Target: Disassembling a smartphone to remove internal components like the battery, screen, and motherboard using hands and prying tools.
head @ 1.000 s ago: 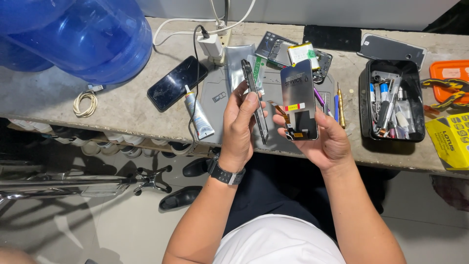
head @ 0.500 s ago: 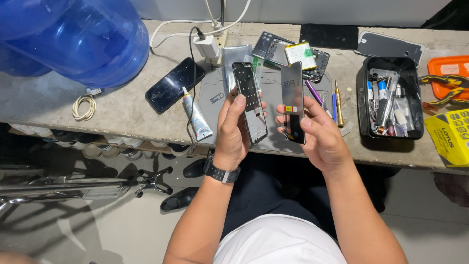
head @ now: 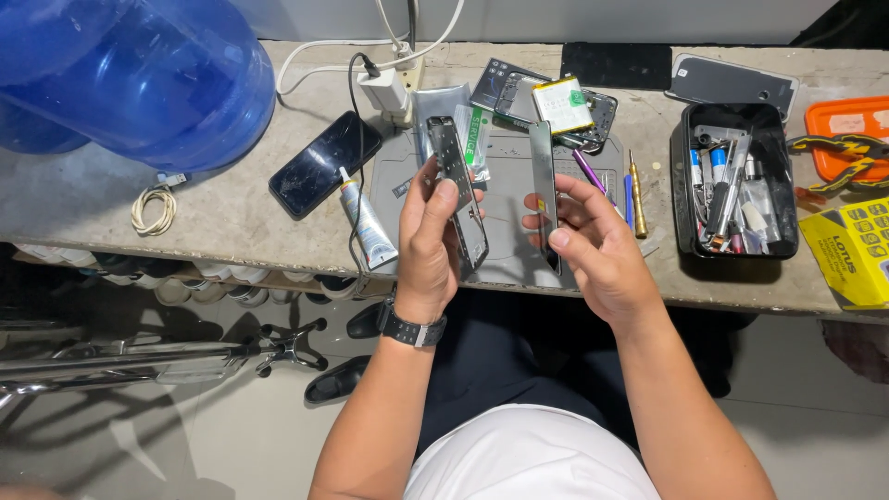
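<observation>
Left hand point(head: 428, 245) grips phone frame point(head: 460, 190); right hand point(head: 593, 245) grips screen point(head: 544, 190).

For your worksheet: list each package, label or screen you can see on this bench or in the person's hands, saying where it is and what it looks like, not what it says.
Dark phone screen: bench, left of grey mat, black rectangle.
Screen panel: right hand, dark, edge-on.
Phone frame: left hand, dark, narrow.
Yellow box: right edge, dark print.
Battery: bench rear, white-yellow label.

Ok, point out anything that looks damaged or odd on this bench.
The dark phone lying flat left of the grey mat shows fine crack lines across its glass. The opened phone body at the back lies with its battery exposed. Nothing looks spilled.
</observation>
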